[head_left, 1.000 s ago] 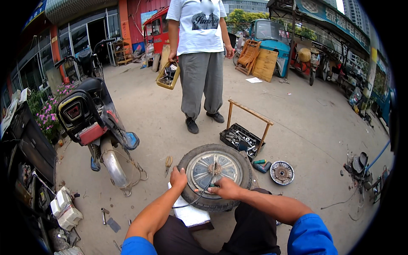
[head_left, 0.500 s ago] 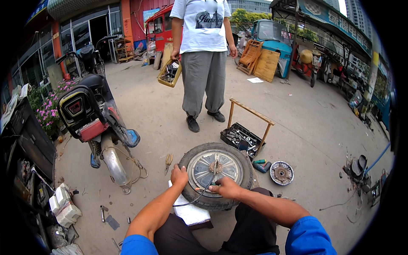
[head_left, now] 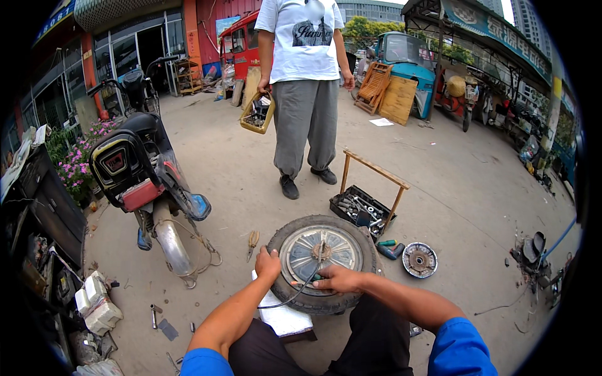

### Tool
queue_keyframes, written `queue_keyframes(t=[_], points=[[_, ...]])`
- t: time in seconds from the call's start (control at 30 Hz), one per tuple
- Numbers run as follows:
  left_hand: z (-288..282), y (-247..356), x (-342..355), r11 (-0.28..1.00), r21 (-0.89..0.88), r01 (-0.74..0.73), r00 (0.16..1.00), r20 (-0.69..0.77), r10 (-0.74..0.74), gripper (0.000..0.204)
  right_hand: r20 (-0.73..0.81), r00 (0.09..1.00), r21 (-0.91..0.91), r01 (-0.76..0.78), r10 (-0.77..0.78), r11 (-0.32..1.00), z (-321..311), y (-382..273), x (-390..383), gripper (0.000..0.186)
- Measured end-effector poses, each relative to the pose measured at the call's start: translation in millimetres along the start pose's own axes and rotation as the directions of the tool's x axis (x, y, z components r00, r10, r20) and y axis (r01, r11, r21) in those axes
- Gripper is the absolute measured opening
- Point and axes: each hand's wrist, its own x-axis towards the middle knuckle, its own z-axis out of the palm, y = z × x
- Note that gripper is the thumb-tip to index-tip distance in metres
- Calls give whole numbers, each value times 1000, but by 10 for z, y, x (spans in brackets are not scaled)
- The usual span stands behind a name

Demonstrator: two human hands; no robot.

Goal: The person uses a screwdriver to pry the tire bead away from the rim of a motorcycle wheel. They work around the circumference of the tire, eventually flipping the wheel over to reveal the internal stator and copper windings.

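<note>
A wheel with a worn black tyre and a grey metal hub lies flat in front of my knees. My left hand is closed around the tyre's left edge. Over the near part of the hub, my right hand grips a small tool with a green handle; most of it is hidden by my fingers. An orange bit shows just left of that hand. From the axle, a black cable curves across the tyre toward my left forearm. A white slab sits partly under the wheel.
Pliers lie left of the wheel. Beyond it stand a wooden-handled toolbox, a cordless drill and a round hub cover. A person holding a yellow basket stands opposite. An electric scooter is parked left.
The whole view has shifted slightly right and down. My left hand keeps its place on the tyre, and my right hand stays low over the hub with only a small change in pose.
</note>
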Motion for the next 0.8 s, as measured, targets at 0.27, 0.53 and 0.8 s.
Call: queue_keyframes(t=[0.27, 0.53, 0.8], points=[[-35, 69, -43, 1000, 11, 12, 1000, 17, -13, 59, 129, 989, -66, 74, -65, 995, -117, 25, 26, 38], [-11, 38, -13, 1000, 14, 9, 1000, 10, -10, 60, 60, 981, -169, 192, -184, 967, -183, 213, 141, 44], [-22, 51, -29, 1000, 20, 12, 1000, 4, -13, 59, -15, 980, -49, 200, -201, 979, -59, 264, 130, 38]])
